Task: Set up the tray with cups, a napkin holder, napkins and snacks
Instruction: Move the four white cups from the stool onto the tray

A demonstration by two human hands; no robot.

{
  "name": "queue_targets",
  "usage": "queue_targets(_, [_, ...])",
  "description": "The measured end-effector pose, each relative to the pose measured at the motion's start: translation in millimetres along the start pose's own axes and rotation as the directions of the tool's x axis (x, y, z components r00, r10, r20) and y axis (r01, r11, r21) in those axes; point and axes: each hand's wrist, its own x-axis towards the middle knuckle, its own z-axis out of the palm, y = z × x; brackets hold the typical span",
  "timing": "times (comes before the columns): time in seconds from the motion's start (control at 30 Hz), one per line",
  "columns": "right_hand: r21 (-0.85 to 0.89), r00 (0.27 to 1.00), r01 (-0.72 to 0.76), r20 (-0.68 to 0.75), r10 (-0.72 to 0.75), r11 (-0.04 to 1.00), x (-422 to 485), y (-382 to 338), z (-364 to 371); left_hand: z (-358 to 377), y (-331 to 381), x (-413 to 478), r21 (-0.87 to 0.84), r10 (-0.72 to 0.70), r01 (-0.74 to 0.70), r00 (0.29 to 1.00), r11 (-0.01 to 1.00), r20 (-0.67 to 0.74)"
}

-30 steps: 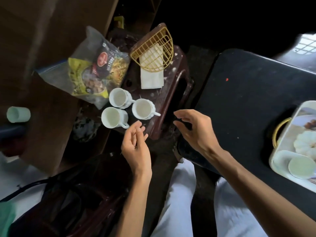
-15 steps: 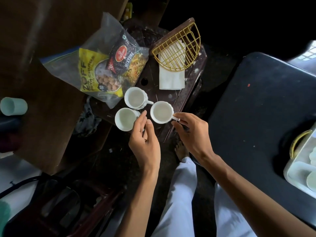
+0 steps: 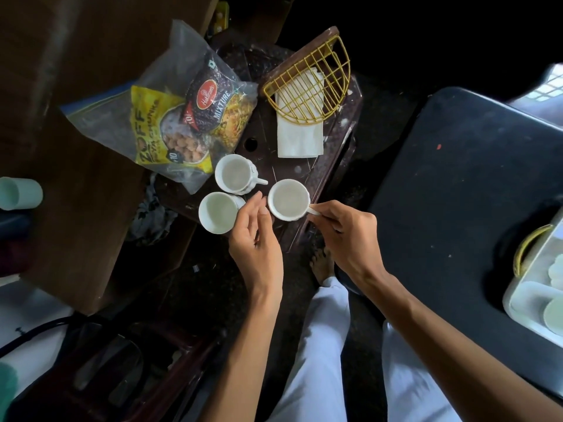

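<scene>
Three white cups stand on a dark brown stool [image 3: 332,141]. My right hand [image 3: 344,236] pinches the handle of the right cup [image 3: 288,199]. My left hand [image 3: 254,239] closes on the handle side of the near left cup [image 3: 217,212], hiding that handle. The far cup [image 3: 234,174] stands untouched. A yellow wire napkin holder [image 3: 310,86] lies over folded white napkins [image 3: 300,138]. A clear bag of snack packets [image 3: 182,117] lies at the stool's left. The white tray [image 3: 515,303] with a yellow handle sits at the right edge on a black table.
The black table [image 3: 457,184] fills the right side; white round dishes [image 3: 554,312] lie in the tray. A brown wooden surface [image 3: 76,147] is at left with a pale green cup [image 3: 18,193] beyond it. My white-trousered legs and a bare foot [image 3: 321,263] are below.
Both hands reached forward from in front of the stool to the cups. The right hand took the right cup's handle, the left hand closed on the near left cup.
</scene>
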Motion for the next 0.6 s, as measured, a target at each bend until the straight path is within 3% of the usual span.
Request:
queue_targets(0.3, [-0.020,0.995,0.040,-0.093,-0.041,0.999,-36.3,14.6,-65.4,18.6,-2.4,-38.9,0.076,-0.026,0.014,0.985,0.997,0.168])
queue_targets(0.6, [-0.028,0.971,-0.072,-0.230,0.064,0.997,-110.1,52.0,-176.6,81.1,-16.2,-137.5,0.094,-0.067,0.029,0.903,0.995,0.425])
